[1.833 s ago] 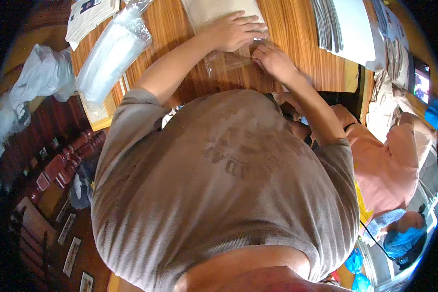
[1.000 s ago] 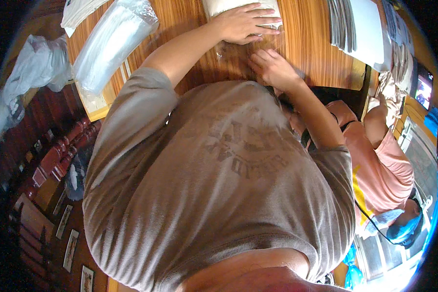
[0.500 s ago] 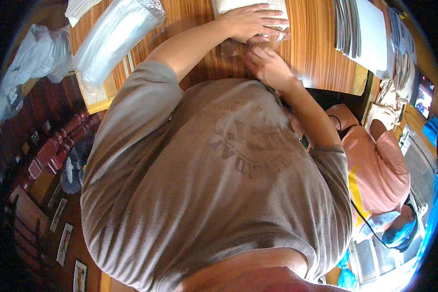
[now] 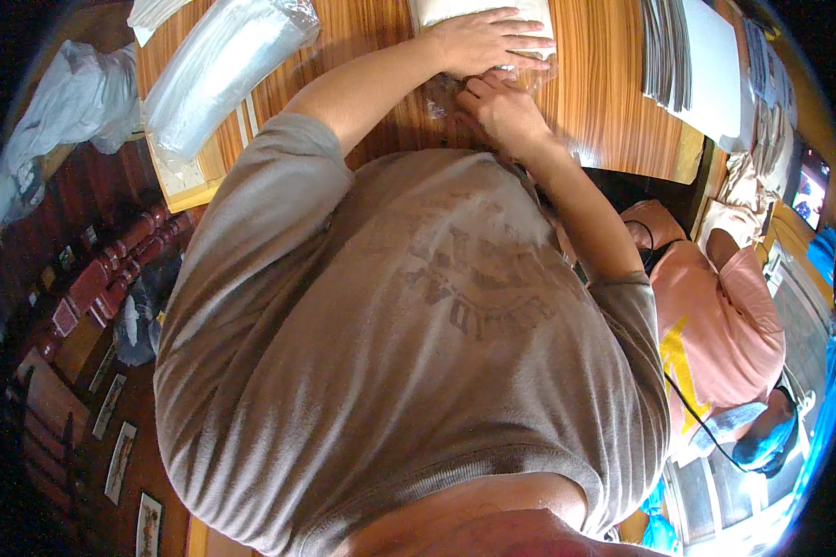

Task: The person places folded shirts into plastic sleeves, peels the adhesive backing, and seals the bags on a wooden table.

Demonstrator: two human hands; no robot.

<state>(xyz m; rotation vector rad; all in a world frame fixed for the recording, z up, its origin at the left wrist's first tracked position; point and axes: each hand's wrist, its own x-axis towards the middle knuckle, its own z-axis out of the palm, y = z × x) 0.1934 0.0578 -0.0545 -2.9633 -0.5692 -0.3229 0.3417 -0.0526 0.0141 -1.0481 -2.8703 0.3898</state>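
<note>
A folded white item (image 4: 474, 9), apparently cloth, lies in a clear plastic bag (image 4: 440, 97) at the table's near middle, its far part cut off by the frame. My left hand (image 4: 490, 43) rests flat on it, fingers stretched and slightly spread to the right. Just below, my right hand (image 4: 506, 110) has its fingers curled in on the near end of the bag, close under the left palm. The thin plastic shows crumpled to the left of the right fingers. The tips of the right fingers are partly hidden.
A stack of clear plastic bags (image 4: 223, 74) lies on the wooden table (image 4: 594, 93) at the left. Several grey-edged folded pieces (image 4: 667, 56) and a white sheet (image 4: 712, 74) are at the right. A person in a pink shirt (image 4: 720, 325) is close on my right.
My right hand has shifted slightly left and up, its fingers now curled nearer the left hand. The left hand stays pressed on the white item.
</note>
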